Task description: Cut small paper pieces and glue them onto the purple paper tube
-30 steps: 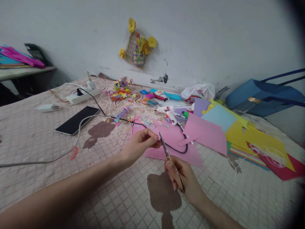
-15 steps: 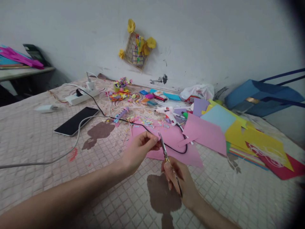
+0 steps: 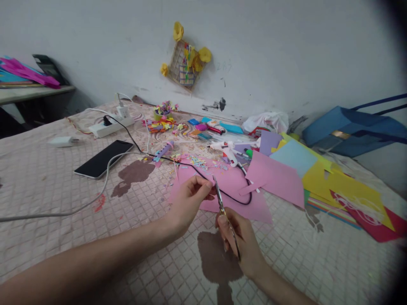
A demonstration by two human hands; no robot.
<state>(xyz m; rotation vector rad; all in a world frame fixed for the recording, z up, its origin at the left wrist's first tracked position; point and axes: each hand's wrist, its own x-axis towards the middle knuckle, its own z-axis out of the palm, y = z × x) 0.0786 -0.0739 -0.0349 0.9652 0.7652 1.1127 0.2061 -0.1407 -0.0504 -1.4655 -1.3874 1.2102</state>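
My right hand [image 3: 238, 237] is closed round a pair of scissors [image 3: 219, 197], its blades pointing up and away from me. The blade tips are right beside the fingertips of my left hand [image 3: 193, 195]. Thumb and forefinger of that hand pinch a small piece of pink paper [image 3: 212, 183], mostly hidden and hard to make out against the pink sheet [image 3: 254, 212] below. Tiny coloured paper scraps [image 3: 199, 162] lie on the sheet's far part. A black cord [image 3: 235, 201] loops over the sheet past both hands.
A white glue gun [image 3: 230, 152] lies behind the sheet. To the right are coloured papers [image 3: 318, 178] and a blue bag [image 3: 337, 127]. At left are a phone [image 3: 104, 159], a charger [image 3: 62, 141] and a power strip [image 3: 111, 127]. A flower pot [image 3: 159, 114] stands at the back.
The view has shifted slightly. Both hands keep nearly the same pose, with the scissors still at the left fingertips.
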